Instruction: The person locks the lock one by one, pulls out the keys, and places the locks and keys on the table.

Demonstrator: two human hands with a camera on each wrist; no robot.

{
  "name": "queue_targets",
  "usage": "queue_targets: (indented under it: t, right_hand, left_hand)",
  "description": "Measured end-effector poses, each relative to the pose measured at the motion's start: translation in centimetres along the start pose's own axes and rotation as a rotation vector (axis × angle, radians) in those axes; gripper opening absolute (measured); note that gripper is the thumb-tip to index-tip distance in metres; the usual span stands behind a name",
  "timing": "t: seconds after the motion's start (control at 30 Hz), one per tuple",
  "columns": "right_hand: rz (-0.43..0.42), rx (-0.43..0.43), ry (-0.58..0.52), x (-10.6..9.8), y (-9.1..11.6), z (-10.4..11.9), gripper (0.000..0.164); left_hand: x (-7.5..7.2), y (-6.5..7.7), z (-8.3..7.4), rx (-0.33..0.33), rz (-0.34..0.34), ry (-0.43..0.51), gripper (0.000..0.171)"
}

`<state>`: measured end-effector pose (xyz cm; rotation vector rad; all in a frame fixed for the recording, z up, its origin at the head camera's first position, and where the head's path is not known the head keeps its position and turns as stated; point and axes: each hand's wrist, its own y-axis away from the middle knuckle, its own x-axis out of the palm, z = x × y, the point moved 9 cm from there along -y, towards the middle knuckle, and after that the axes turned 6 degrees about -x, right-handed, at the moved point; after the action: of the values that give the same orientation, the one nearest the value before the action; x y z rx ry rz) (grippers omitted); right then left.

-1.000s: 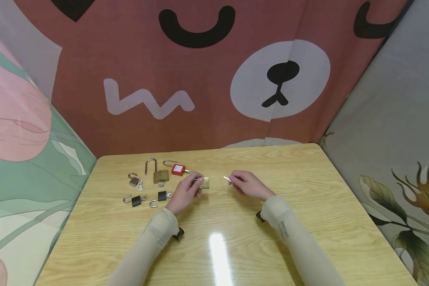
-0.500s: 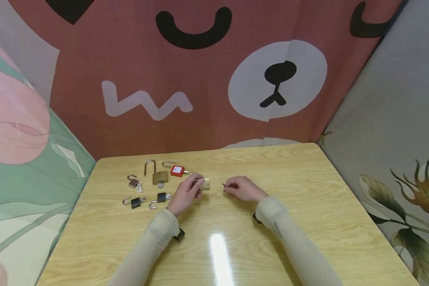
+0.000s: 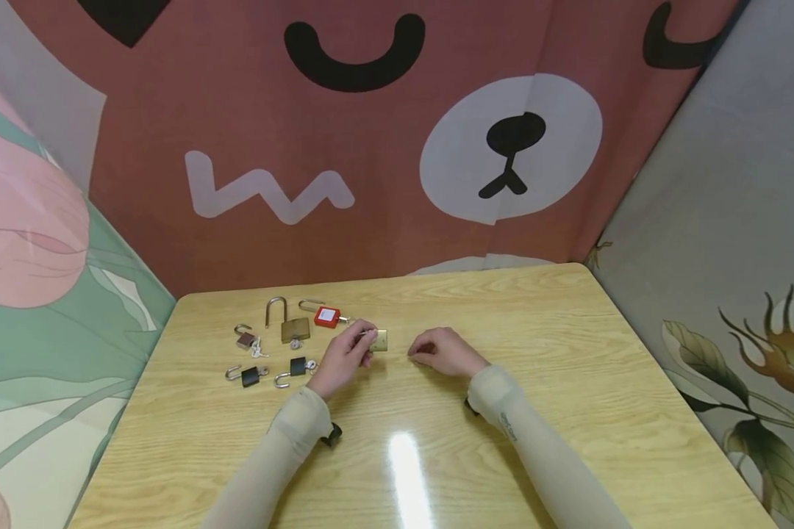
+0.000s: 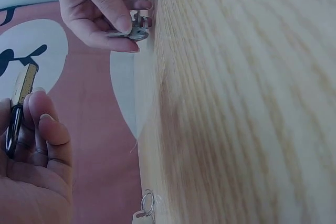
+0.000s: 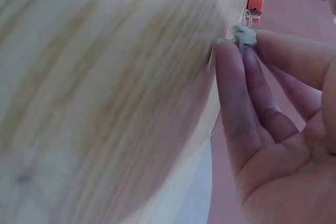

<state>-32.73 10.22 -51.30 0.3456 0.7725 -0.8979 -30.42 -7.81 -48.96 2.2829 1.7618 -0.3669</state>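
My left hand [image 3: 345, 356] grips a brass padlock [image 3: 381, 340] by its shackle, with the brass body sticking out to the right past the fingertips. In the left wrist view the padlock [image 4: 24, 83] appears edge-on, raised off the table. To the right, my right hand [image 3: 446, 351] pinches a small bunch of silver keys [image 4: 137, 31] between thumb and fingers, low over the tabletop. The keys [image 5: 245, 36] look blurred in the right wrist view, and their number cannot be made out. A gap separates the padlock from the right fingertips.
Left of my hands lie several open padlocks with keys: a red one [image 3: 327, 317], a large brass one [image 3: 295, 330], a small brown one [image 3: 246, 340] and two black ones [image 3: 250, 376]. The wooden table [image 3: 536, 316] meets a patterned cloth [image 3: 384, 250] behind.
My right hand has turned and moved slightly left and down, toward the padlock; the key sticking out of its fingers earlier no longer shows in the head view. The left hand stays nearly still.
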Motion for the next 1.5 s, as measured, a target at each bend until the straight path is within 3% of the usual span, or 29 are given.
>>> queue_targets:
  t: [0.57,0.73,0.9,1.1,1.23,1.5]
  right_hand:
    - [-0.012,0.003,-0.031,-0.3,0.1,-0.1,0.012]
    - [-0.076,-0.057,-0.050,-0.8,-0.1,0.7,0.015]
    - [-0.135,-0.156,-0.082,-1.6,-0.4,3.2,0.023]
    - [-0.106,-0.263,-0.181,-1.4,-1.1,6.1,0.044]
    - [-0.129,-0.290,-0.131,-1.4,-1.4,6.6,0.043]
    - [-0.205,-0.332,0.009,-2.0,-1.4,6.5,0.051]
  left_hand:
    - [0.2,0.0,0.0,-0.002,0.002,0.017,0.019]
    - [0.1,0.3,0.4,-0.024,-0.002,0.019,0.019]
    - [0.2,0.3,0.5,-0.019,0.000,0.014,0.018]
    - [0.7,-0.1,0.4,0.008,0.034,0.024,0.018]
    - [1.1,0.0,0.4,0.015,0.051,0.061,0.018]
    - [1.0,-0.3,0.3,-0.011,0.020,0.162,0.015]
